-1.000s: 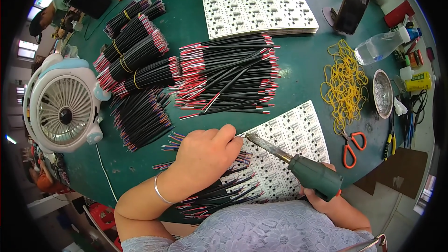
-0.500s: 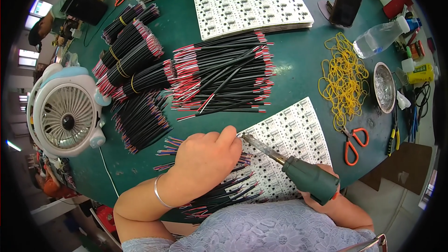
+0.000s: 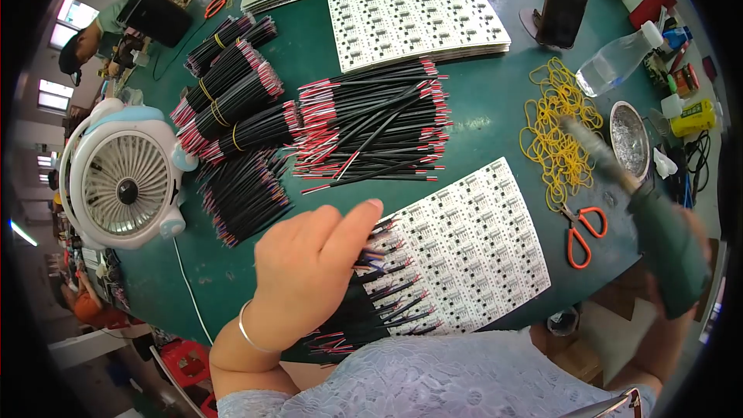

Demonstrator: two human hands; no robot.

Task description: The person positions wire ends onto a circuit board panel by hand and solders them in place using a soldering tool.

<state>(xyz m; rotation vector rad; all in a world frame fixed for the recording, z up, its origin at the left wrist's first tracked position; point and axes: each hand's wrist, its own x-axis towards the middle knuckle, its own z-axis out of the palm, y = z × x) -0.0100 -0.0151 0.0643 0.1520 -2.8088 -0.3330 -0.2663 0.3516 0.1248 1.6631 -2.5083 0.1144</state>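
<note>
My left hand [image 3: 309,259] is closed at the left edge of a white circuit board sheet [image 3: 480,240]. Short black wires [image 3: 370,262] with coloured ends stick out from under its curled fingers; the palm side is hidden. Along the lower left of the sheet, more black wires [image 3: 406,316] lie with their ends on the board. My right hand [image 3: 698,238], blurred and mostly hidden, grips a soldering iron [image 3: 667,251] by its thick green handle. The iron's metal shaft passes over the yellow rubber bands [image 3: 559,128] and beside a metal bowl [image 3: 630,141].
Banded bundles of black wire [image 3: 232,101] and a loose wire pile [image 3: 379,124] lie at the far left and middle. Stacked board sheets [image 3: 418,15] are behind. A fan [image 3: 124,182] stands left; red-handled scissors [image 3: 580,236], a bottle [image 3: 618,60] and a phone [image 3: 565,4] are right.
The soldering iron has left the board's upper left edge and swung right and up toward the bowl. My left hand has shifted slightly left, fingers still curled.
</note>
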